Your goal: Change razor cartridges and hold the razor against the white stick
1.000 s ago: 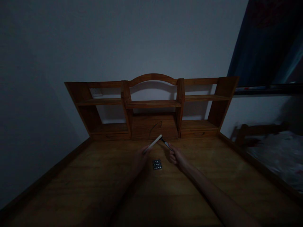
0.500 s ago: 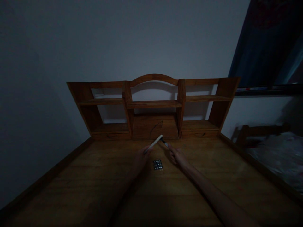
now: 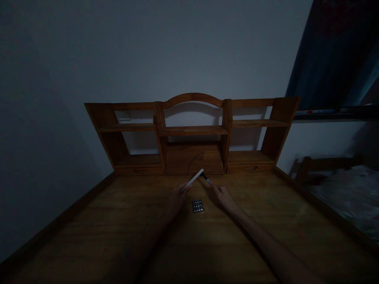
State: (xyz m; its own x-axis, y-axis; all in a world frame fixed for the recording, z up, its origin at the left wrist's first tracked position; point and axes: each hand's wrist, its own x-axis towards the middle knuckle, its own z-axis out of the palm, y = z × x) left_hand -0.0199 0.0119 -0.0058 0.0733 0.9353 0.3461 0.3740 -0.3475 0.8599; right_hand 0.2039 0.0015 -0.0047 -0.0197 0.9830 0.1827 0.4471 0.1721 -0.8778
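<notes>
Desk (image 3: 124, 221), wooden, dim light, shelf unit (image 3: 192, 134) at far edge. Left hand (image 3: 175, 200): fingers closed on near end of white rod (image 3: 193, 180), held aloft, tilted far-right. Right hand (image 3: 223, 196): fingertips pinching small dark tip (image 3: 205, 177) at rod's far end; piece looks partly joined, not seated. Black block (image 3: 197, 206) on desk between the hands, near, untouched.

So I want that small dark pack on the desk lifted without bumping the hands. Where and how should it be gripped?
Pinch the small dark pack across its two short side edges, coming straight down from above. It lies flat on the desk between the left hand and right hand, so only the top is open.
</notes>
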